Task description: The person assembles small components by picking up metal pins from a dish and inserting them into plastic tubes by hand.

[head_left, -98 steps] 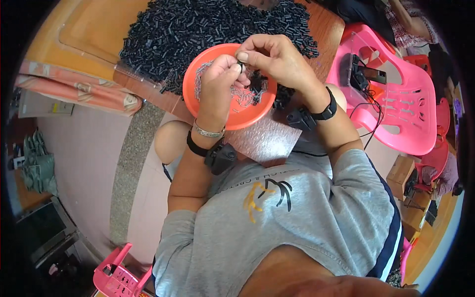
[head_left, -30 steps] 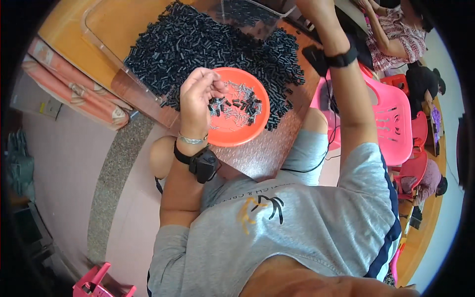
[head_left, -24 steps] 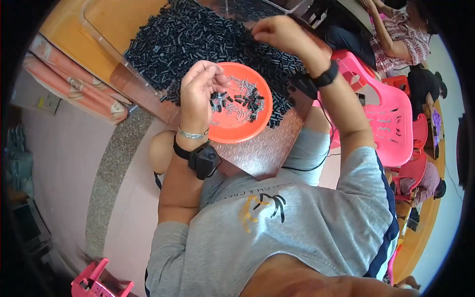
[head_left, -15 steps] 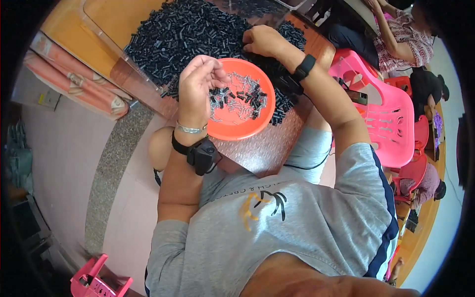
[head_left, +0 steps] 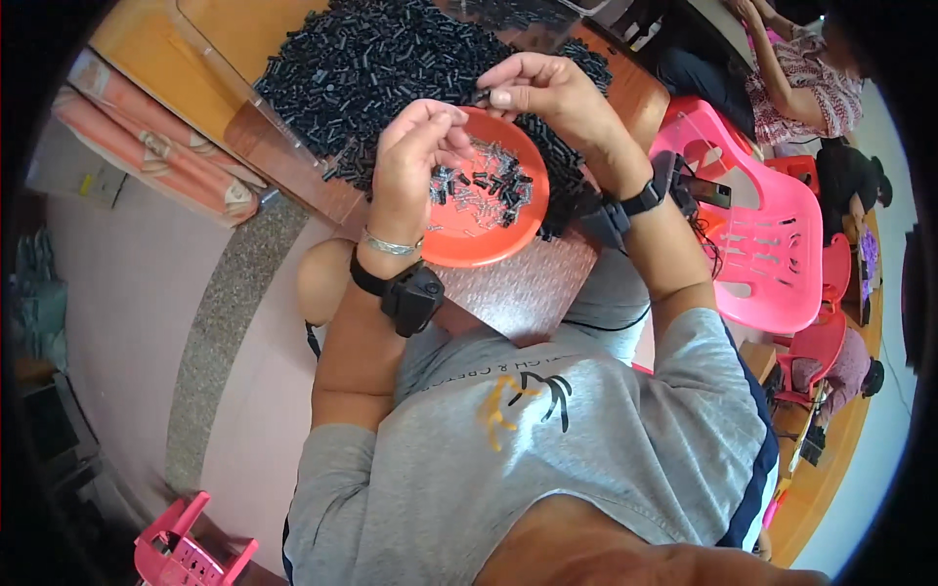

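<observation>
My right hand [head_left: 547,95] pinches a small black cylindrical piece [head_left: 481,96] between thumb and forefinger above the far rim of an orange-red bowl [head_left: 471,256]. Over the bowl's left side, my left hand [head_left: 415,151] has its fingers bent and thumb close to the fingertips; whatever it may hold is too small to make out. Inside the bowl lie many clear thin pieces [head_left: 476,217] mixed with short black cylindrical pieces [head_left: 510,190]. Behind it spreads a large heap of the same black pieces [head_left: 376,73].
The heap covers much of the table [head_left: 518,293], partly within a transparent-edged tray [head_left: 220,61]. To the right stands a pink plastic chair [head_left: 767,244] with a phone-like device [head_left: 708,191] near it. Other people [head_left: 796,93] sit farther right. A patterned cloth [head_left: 156,146] hangs at left.
My right hand has drawn back from the black heap toward the bowl's far rim and now pinches a black piece. My left hand stays over the bowl, shifted slightly right.
</observation>
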A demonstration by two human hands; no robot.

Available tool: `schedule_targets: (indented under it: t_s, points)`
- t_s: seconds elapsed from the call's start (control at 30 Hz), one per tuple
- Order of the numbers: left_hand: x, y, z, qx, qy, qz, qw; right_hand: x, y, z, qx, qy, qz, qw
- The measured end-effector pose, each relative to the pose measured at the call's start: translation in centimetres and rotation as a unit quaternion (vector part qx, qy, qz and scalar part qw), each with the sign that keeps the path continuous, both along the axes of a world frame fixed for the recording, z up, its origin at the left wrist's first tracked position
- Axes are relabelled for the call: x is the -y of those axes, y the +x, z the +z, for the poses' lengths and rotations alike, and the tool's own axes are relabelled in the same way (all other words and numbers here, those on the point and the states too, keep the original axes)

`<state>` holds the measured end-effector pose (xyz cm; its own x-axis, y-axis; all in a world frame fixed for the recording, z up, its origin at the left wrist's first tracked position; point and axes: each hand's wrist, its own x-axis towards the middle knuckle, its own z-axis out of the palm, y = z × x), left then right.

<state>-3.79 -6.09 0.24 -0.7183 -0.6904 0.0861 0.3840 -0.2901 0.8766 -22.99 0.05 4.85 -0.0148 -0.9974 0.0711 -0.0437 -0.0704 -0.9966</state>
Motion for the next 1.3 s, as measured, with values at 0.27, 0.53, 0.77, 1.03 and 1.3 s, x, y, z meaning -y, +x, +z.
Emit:
schedule_targets:
  t_s: [0.27,0.53,0.77,1.03,1.3]
  points:
    - [-1.2,-0.9,-0.3,0.013,-0.017,0.044,0.999,-1.1,3.6,-2.3,-0.032,-0.132,-0.083,0.987]
    - [-1.2,-0.9,0.1,0.028,-0.043,0.042,0.998,-2.1,3.9,-2.0,-0.143,-0.138,-0.093,0.976]
    - [-1.3,-0.9,-0.1,0.042,-0.091,0.028,0.995,-2.4,3.9,-1.4,-0.264,-0.22,-0.116,0.932]
    - [-1.2,-0.6,0.1,-0.071,0.044,-0.073,0.994,-2.7,4.0,-1.5,-0.062,-0.156,-0.077,0.983]
    - [-1.3,-0.6,0.0,-0.095,0.057,-0.084,0.99,-2.8,3.8,-1.7,-0.176,-0.196,-0.082,0.961]
